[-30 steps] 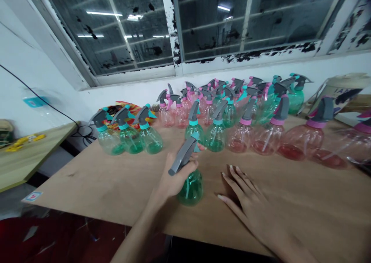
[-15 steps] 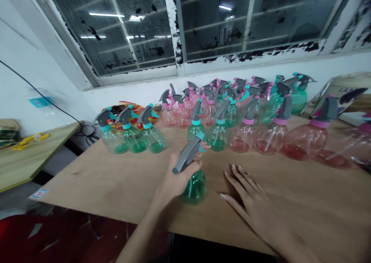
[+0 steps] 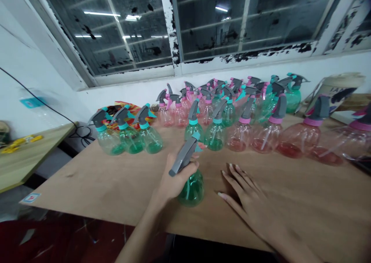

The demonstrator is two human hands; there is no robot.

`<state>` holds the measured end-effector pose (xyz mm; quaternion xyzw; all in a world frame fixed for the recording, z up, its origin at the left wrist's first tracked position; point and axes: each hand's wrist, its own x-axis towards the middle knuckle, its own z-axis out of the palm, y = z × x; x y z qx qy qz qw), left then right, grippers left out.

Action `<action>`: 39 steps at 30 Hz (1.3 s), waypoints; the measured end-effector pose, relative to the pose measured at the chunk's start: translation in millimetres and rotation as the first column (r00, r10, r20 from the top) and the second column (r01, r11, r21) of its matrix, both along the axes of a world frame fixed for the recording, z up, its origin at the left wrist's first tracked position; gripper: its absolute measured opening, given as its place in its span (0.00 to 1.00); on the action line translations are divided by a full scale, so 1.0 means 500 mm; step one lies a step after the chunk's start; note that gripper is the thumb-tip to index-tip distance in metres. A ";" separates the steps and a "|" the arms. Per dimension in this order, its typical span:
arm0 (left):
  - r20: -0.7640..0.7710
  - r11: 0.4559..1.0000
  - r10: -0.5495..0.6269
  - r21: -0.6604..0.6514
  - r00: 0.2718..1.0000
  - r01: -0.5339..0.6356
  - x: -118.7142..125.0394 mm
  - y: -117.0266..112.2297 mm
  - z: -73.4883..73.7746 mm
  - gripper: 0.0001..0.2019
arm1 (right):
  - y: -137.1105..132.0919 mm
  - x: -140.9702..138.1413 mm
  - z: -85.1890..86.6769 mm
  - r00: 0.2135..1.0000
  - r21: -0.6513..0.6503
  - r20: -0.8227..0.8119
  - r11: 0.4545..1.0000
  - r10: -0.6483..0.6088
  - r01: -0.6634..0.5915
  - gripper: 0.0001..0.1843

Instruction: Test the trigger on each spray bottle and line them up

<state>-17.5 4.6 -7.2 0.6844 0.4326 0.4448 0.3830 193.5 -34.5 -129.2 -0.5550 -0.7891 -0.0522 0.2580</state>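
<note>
My left hand [image 3: 174,180] is wrapped round the neck of a green spray bottle [image 3: 191,189] with a grey trigger head, which stands upright on the brown table [image 3: 101,185] near its front edge. Just to the right of that bottle, my right hand [image 3: 246,201] lies flat on the table with the fingers spread, holding nothing. A row of green and pink spray bottles [image 3: 240,135] stands just behind both hands.
Three green bottles [image 3: 127,133] stand at the left, and several more pink and green ones [image 3: 220,93] crowd against the back wall under the window. A patterned bag [image 3: 333,93] sits at the far right. A lower wooden bench [image 3: 26,154] is at the left.
Only the view has shifted slightly. Both hands and the held bottle keep their places.
</note>
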 end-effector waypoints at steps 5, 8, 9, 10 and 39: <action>0.028 0.999 -0.031 -0.021 0.999 0.031 0.000 -0.001 -0.002 0.20 | 0.000 0.000 0.002 0.999 0.019 0.039 1.000 -0.002 0.002 0.33; 0.027 0.999 -0.026 -0.018 0.999 0.027 0.001 -0.002 0.000 0.21 | 0.000 0.002 0.001 0.999 0.013 0.036 1.000 -0.001 0.000 0.33; 0.026 1.000 -0.020 -0.015 0.999 0.020 0.001 -0.003 0.001 0.22 | 0.000 0.002 0.001 0.999 0.007 0.032 1.000 0.002 -0.002 0.33; 0.026 1.000 -0.012 -0.011 1.000 0.013 0.002 -0.003 0.001 0.22 | 0.001 0.002 0.000 1.000 0.004 0.030 1.000 0.006 -0.006 0.33; -0.062 0.998 0.043 0.050 0.997 -0.040 0.007 -0.001 0.016 0.05 | 0.000 0.002 0.000 0.999 0.047 0.051 0.999 0.005 -0.007 0.33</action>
